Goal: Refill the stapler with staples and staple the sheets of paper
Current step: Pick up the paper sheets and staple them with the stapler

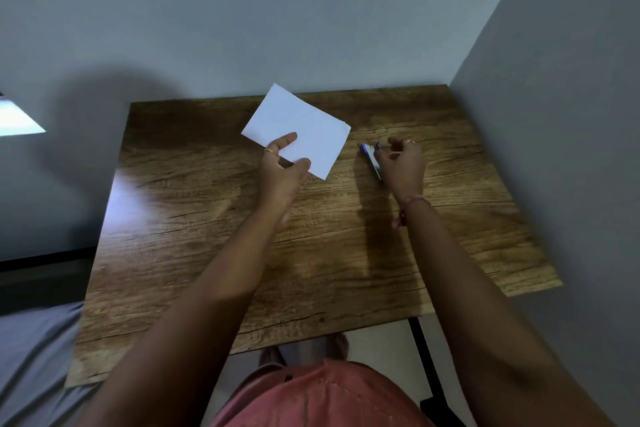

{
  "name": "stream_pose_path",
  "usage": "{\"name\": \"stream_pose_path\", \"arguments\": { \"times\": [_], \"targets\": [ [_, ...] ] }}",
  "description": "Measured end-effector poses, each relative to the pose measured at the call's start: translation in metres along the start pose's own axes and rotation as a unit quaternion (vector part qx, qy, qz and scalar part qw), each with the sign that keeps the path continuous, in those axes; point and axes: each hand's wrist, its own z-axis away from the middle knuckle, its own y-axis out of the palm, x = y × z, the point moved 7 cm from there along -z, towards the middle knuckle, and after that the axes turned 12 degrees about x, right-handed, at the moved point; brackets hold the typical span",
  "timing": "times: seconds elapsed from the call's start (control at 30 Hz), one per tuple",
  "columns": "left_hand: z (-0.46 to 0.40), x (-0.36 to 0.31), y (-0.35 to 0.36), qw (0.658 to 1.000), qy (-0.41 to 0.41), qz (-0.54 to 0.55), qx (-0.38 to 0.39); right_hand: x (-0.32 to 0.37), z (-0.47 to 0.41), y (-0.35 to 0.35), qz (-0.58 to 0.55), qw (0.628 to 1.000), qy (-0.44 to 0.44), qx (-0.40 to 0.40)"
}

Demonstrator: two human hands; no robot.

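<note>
You are standing at the near edge of a wooden tabletop (207,236), with your pink garment (322,399) filling the bottom of the view and your feet (304,350) showing on the floor just past the tabletop's near edge. A grey bed (31,357) is lying to your left, and a black leg (426,357) of the table is running down on the right. Both your forearms are reaching forward over the wood. Your left hand (282,170) is gripping the paper (298,135), thumb on top near the sheet's near corner and index finger lying across its near-left part; a ring (269,150) is sitting on that finger. The paper is white, tilted so that one corner is pointing toward the far wall, and its far corner is reaching just over the tabletop's far edge. Whether it is lifted or lying flat I cannot tell. Your right hand (401,163) is wearing a thread band (412,206) at the wrist and is curling loosely over the stapler (372,161), fingers partly bent; whether it is actually gripping the stapler I cannot tell. The stapler is blue, lying on the wood just right of the paper, and it is blurred. Grey walls (311,17) are meeting in the corner beyond the tabletop
</note>
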Motion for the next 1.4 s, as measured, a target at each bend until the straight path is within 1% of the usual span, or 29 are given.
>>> {"name": "stream_pose_path", "arguments": {
  "times": [0.03, 0.1, 0.13, 0.17, 0.2, 0.23, 0.27, 0.3, 0.33, 0.37, 0.4, 0.43, 0.47, 0.5, 0.53, 0.63, 0.77, 0.83, 0.9, 0.97, 1.0, 1.2, 1.3, 1.4],
  "targets": [
    [0.001, -0.001, 0.001, 1.0, -0.003, 0.003, 0.004, -0.003, -0.009, 0.007, 0.081, 0.996, 0.002, 0.03],
    [0.003, -0.002, 0.005, 1.0, -0.009, 0.019, 0.015, -0.008, -0.018, 0.026, 0.216, 0.972, -0.002, 0.095],
    [0.004, -0.003, 0.007, 0.999, -0.01, 0.024, 0.02, -0.01, -0.02, 0.032, 0.263, 0.959, -0.003, 0.108],
    [0.004, -0.004, 0.008, 0.999, -0.01, 0.026, 0.024, -0.013, -0.023, 0.035, 0.286, 0.952, 0.004, 0.111],
    [0.005, -0.006, 0.009, 0.999, -0.009, 0.028, 0.027, -0.013, -0.023, 0.034, 0.285, 0.953, 0.015, 0.108],
    [0.006, -0.008, 0.009, 0.999, -0.007, 0.03, 0.03, -0.014, -0.023, 0.032, 0.244, 0.964, 0.023, 0.104],
    [0.006, -0.012, 0.009, 0.999, -0.002, 0.03, 0.032, -0.014, -0.019, 0.028, 0.147, 0.982, 0.036, 0.113],
    [0.006, -0.015, 0.009, 0.999, 0.005, 0.023, 0.035, -0.015, -0.014, 0.027, -0.001, 0.989, 0.053, 0.137],
    [0.007, -0.019, 0.009, 0.999, 0.014, 0.016, 0.039, -0.013, -0.003, 0.028, -0.172, 0.966, 0.072, 0.178],
    [0.008, -0.023, 0.01, 0.999, 0.023, 0.014, 0.046, -0.009, 0.009, 0.031, -0.332, 0.912, 0.086, 0.225],
    [0.009, -0.026, 0.011, 0.998, 0.031, 0.018, 0.055, -0.003, 0.023, 0.031, -0.451, 0.847, 0.098, 0.263],
    [0.01, -0.03, 0.013, 0.997, 0.038, 0.024, 0.063, 0.002, 0.034, 0.031, -0.526, 0.791, 0.105, 0.293],
    [0.011, -0.033, 0.014, 0.996, 0.045, 0.029, 0.07, 0.006, 0.045, 0.03, -0.563, 0.753, 0.112, 0.321],
    [0.011, -0.036, 0.016, 0.995, 0.051, 0.034, 0.075, 0.009, 0.053, 0.03, -0.574, 0.734, 0.116, 0.345],
    [0.012, -0.039, 0.019, 0.995, 0.059, 0.037, 0.078, 0.013, 0.061, 0.029, -0.569, 0.727, 0.117, 0.366],
    [0.013, -0.047, 0.026, 0.993, 0.076, 0.045, 0.079, 0.023, 0.076, 0.027, -0.527, 0.74, 0.085, 0.408],
    [0.016, -0.051, 0.037, 0.992, 0.085, 0.036, 0.091, 0.036, 0.081, 0.02, -0.5, 0.765, 0.032, 0.405],
    [0.017, -0.051, 0.041, 0.992, 0.089, 0.008, 0.093, 0.039, 0.081, 0.014, -0.465, 0.795, 0.022, 0.388],
    [0.019, -0.053, 0.045, 0.99, 0.098, -0.015, 0.105, 0.039, 0.079, 0.01, -0.412, 0.835, 0.025, 0.363],
    [0.02, -0.055, 0.047, 0.987, 0.106, -0.028, 0.12, 0.038, 0.079, 0.007, -0.377, 0.859, 0.035, 0.343],
    [0.02, -0.056, 0.048, 0.985, 0.109, -0.035, 0.126, 0.039, 0.078, 0.006, -0.374, 0.862, 0.04, 0.34],
    [0.02, -0.069, 0.052, 0.976, 0.135, -0.056, 0.16, 0.042, 0.078, 0.005, -0.39, 0.852, 0.045, 0.347],
    [0.02, -0.069, 0.054, 0.975, 0.137, -0.058, 0.165, 0.045, 0.078, 0.005, -0.401, 0.847, 0.038, 0.347],
    [0.019, -0.07, 0.056, 0.973, 0.145, -0.059, 0.168, 0.046, 0.076, 0.007, -0.398, 0.851, 0.034, 0.341]
  ]
}}
